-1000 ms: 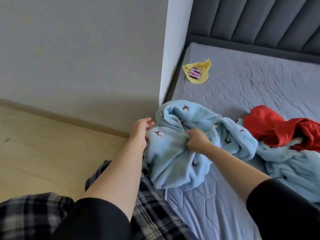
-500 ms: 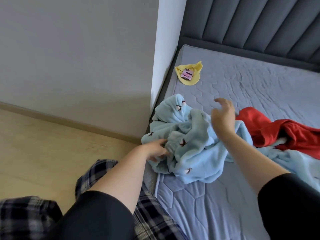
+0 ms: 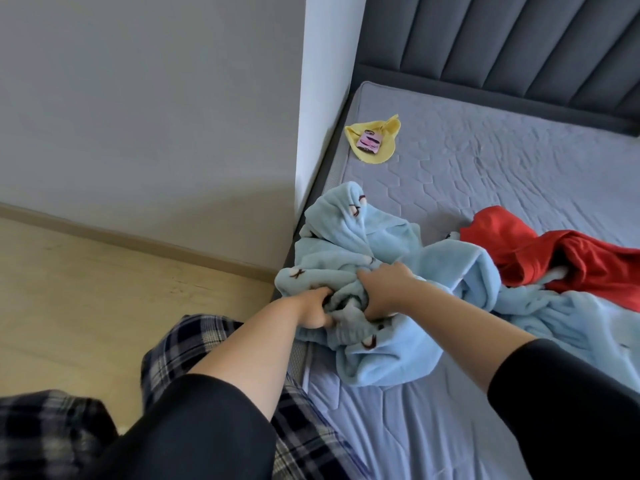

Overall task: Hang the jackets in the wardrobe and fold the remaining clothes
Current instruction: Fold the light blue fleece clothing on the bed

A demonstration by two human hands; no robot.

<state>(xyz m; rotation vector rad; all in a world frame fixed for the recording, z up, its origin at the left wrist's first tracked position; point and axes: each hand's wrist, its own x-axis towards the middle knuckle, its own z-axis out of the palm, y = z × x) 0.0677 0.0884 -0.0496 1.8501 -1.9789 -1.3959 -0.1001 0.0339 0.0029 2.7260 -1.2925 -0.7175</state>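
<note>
A crumpled light-blue fleece garment with small dark marks lies at the left edge of the bed. My left hand grips a bunch of its fabric near the mattress edge. My right hand grips the same bunch just to the right, fingers buried in the cloth. A red garment lies crumpled to the right, partly on more light-blue fleece that runs off the frame's right side.
The grey quilted mattress meets a dark padded headboard. A small yellow cloth with a pink tag lies near the bed's far left corner. A white wall corner stands beside the bed. Wooden floor lies left.
My right hand, which was raised and open above the fleece, has come down and gripped it beside my left hand. The fleece is bunched tighter between both hands.
</note>
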